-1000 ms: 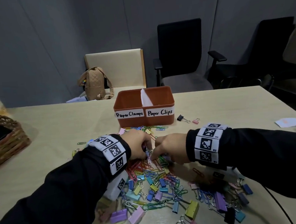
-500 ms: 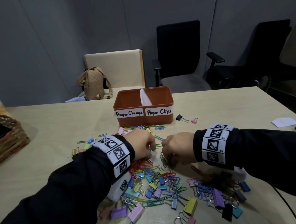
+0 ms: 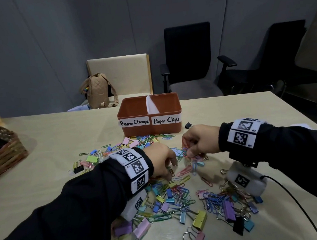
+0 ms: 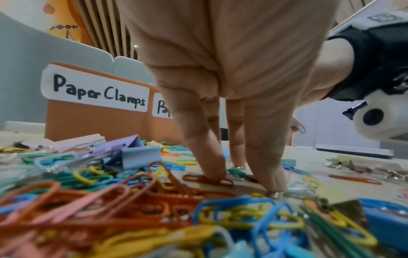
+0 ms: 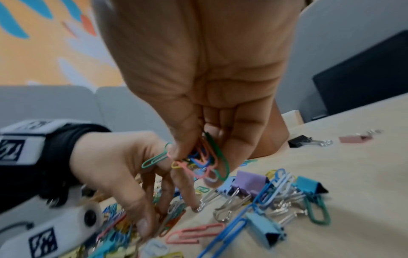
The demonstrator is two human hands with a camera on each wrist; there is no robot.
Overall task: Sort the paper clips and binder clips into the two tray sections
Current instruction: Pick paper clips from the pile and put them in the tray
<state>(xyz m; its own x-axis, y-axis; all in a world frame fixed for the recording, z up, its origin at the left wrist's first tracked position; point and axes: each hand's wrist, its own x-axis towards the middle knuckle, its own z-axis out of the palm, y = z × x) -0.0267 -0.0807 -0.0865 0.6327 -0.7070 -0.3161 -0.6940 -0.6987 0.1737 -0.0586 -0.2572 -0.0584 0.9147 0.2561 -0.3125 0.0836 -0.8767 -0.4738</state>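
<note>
Two hands work the pile. The right hand (image 3: 201,141) is raised above the desk (image 3: 53,144), fingers curled around a bunch of coloured wire paper clips (image 5: 198,160). The left hand (image 3: 162,162) is spread, fingers straight, its fingertips (image 4: 213,172) pressing an orange wire paper clip (image 4: 207,179) flat on the desk.

Procedure: keep the bunch pinched tight, since loops hang loose below the fingers. With the left hand, slide the pressed clip clear of its neighbours before lifting.

The mixed pile of paper clips and pastel metal binder clips (image 3: 177,198) lies under and nearer than both hands. Beyond them stands the orange plastic two-section tray (image 3: 149,111); its "Paper Clips" section lies straight ahead of the right hand. The path looks open, apart from a black binder clip (image 3: 187,125) just beside the tray's corner.
</note>
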